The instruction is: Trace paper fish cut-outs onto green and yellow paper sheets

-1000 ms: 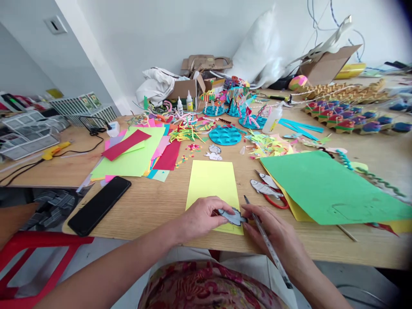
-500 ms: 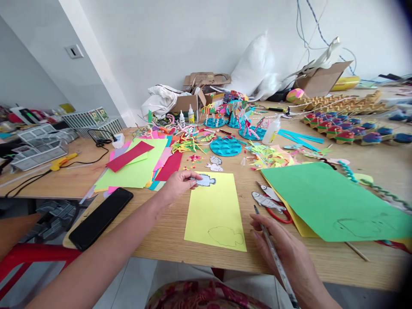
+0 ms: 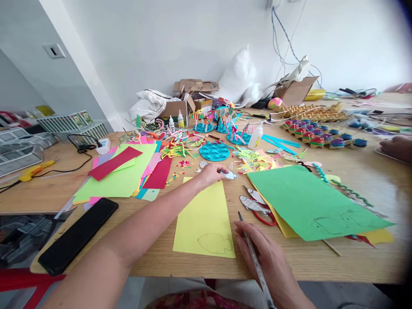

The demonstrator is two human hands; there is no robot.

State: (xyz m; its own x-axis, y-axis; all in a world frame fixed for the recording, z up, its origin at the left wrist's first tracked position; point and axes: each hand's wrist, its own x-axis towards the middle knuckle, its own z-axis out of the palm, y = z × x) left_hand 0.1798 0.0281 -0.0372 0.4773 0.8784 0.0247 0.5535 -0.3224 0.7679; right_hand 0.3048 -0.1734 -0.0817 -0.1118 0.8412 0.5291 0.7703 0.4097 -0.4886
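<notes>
My left hand (image 3: 210, 175) is closed on a small paper fish cutout (image 3: 230, 175), just past the top right corner of the yellow paper (image 3: 201, 214). A pencilled fish outline shows near the bottom of that sheet. My right hand (image 3: 265, 253) rests at the table's front edge, right of the sheet, with a pen (image 3: 255, 259) in its fingers, tip pointing away from me. Beyond it lie white fish cutouts (image 3: 254, 204) on top of red-handled scissors (image 3: 266, 219). Another small cutout (image 3: 202, 165) is partly hidden behind my left hand.
Green paper (image 3: 315, 201) covers the right side, with a stick beneath. Coloured sheets (image 3: 125, 171) and a black phone (image 3: 79, 235) lie left. Paper scraps, a blue scalloped disc (image 3: 214, 151) and a glue bottle (image 3: 255, 137) stand behind. Another person's hand (image 3: 397, 148) shows far right.
My left hand has carried a paper cutout from the top of the yellow sheet to the right, off its corner. The view has turned right, bringing another person's hand into sight.
</notes>
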